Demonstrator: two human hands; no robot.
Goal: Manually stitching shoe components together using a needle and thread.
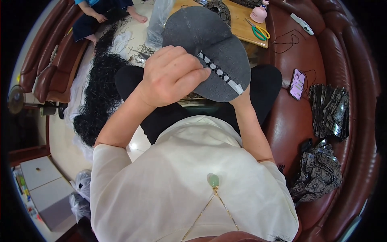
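A dark grey, rounded sheet (197, 32) with a crease across it is raised over my lap. A white strip (221, 74) crossed by black lacing runs diagonally down its lower half. My left hand (173, 74) is closed over the sheet's left side, thumb and fingers pinched beside the strip's upper end. What they pinch is hidden; a thin, pointed grey thing (142, 55) shows at the knuckles' far side. My right hand (242, 96) goes behind the sheet's lower right edge and holds it up from there; its fingers are hidden.
On the wooden table (238, 24) are scissors (260, 31) and a pink bottle (259, 13). A phone (297, 84) and patterned dark pieces (329, 111) lie on the brown sofa to my right. Black strands (98, 92) heap at left, near another person's bare foot (139, 17).
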